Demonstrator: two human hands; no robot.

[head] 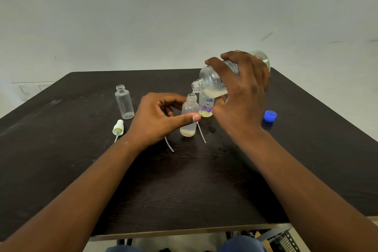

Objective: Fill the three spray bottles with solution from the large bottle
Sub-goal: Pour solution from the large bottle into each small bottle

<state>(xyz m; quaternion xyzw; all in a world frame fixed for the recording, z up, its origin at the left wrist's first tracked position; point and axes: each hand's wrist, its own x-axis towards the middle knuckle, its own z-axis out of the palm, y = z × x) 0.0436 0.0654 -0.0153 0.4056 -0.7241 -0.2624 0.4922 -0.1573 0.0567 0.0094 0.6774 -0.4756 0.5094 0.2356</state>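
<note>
My right hand (239, 88) grips the large clear bottle (210, 80), tipped with its open neck down and to the left. A thin stream runs from it into a small frosted spray bottle (189, 120) that holds a little cloudy liquid. My left hand (157, 118) holds that small bottle between thumb and fingers. Just behind it stands a second small bottle (206, 106) with purple flower print and yellowish liquid at its base. A third, clear bottle (124, 102) stands open at the left with nothing visible inside.
On the dark table (61, 149) lie a white spray head (118, 128) with its tube, two more loose tubes (201, 133), and a blue cap (270, 116) at the right. A small wet spot (211, 128) shows near the bottles.
</note>
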